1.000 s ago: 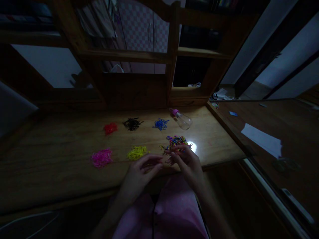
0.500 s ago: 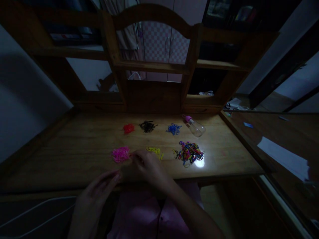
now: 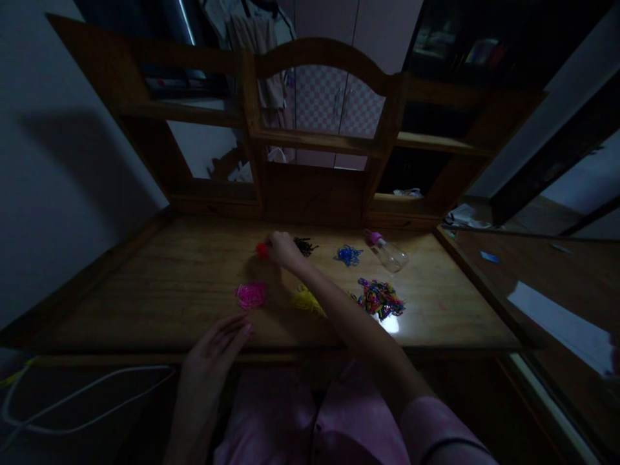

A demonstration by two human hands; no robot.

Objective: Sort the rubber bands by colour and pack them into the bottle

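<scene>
My right hand (image 3: 283,248) reaches over the desk to a small red pile (image 3: 262,250) of what look like rubber bands. Its fingers are closed at the pile's right edge, and what they hold is hidden. Nearer me, my left hand (image 3: 213,355) hovers at the desk's front edge, thumb and forefinger close together; anything between them is too small to make out. Just beyond it lies a pink pile (image 3: 251,295). My right forearm partly covers a yellow pile (image 3: 309,300). A black pile (image 3: 305,246) sits right of my right hand.
Farther right are a blue pile (image 3: 348,255), a larger mixed-colour pile (image 3: 381,299) and a clear bottle (image 3: 391,256) with a pink cap, lying on its side. A wooden shelf unit (image 3: 314,135) rises along the back of the desk (image 3: 159,290). A white cable (image 3: 92,394) hangs at lower left.
My right hand has moved away from between the pink and yellow piles, forward to the red pile. The left hand stays near the front edge. The camera view has shifted.
</scene>
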